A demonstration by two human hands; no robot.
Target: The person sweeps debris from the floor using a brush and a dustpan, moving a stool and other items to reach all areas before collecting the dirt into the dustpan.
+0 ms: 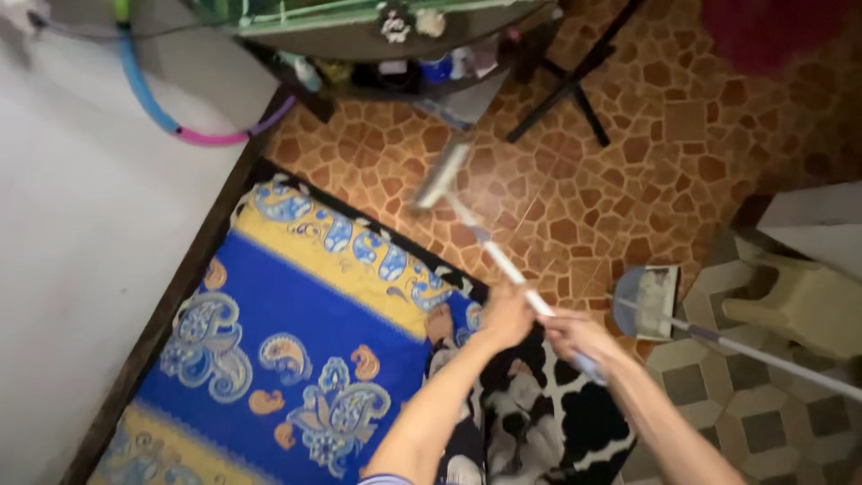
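Both hands clamped on the broom (489,244) handle: left hand (505,314) higher up the white shaft, right hand (575,336) just below it near the handle's end, hands close together w/ a short gap of shaft between. Broom runs diagonally up-left; its blurred head is over the brown stone-pattern floor (628,135), near the edge of the blue/yellow paisley mattress (296,332). Grey dustpan (645,301) w/ long handle lies on floor just right of the hands. Beige plastic chair (804,305) further right. Hoop (153,103) leans on wall, top left.
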